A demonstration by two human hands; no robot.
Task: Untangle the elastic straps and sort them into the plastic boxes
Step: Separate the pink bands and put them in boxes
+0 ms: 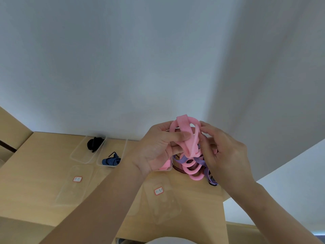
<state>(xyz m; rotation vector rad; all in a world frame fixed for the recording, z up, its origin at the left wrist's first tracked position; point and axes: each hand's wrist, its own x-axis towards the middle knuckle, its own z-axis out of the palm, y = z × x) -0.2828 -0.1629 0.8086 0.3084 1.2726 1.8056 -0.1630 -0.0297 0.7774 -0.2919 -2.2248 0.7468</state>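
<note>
Two bare forearms rise from the bottom edge over the pale wooden counter (44, 164); on its near part lie two clear flat lids, a left lid (70, 194) and a right lid (165, 206), each bearing one red-bordered label.

Above them both hands meet at one pink strap (184, 132), lifted clear of the counter. The left hand (158, 148) shows its palm, thumb laid across the strap's wide band, fingers (175, 148) curled behind it and clamped on it; the right hand (223, 155) shows its back, fingers bent inward, tips pinching the same strap's loop from the other side.

Under the hands hangs a tangle (193, 168) of pink rings and purple striped straps, its lower end on the counter; how many are in it cannot be told.

Farther back stand three clear plastic boxes: the left box (77, 155) holds one black strap (94, 143); the middle box (123, 150) one blue striped strap (111, 160); the third box (170, 169), mostly hidden by the left hand, something pink; beyond them rises a white wall (123, 67).
</note>
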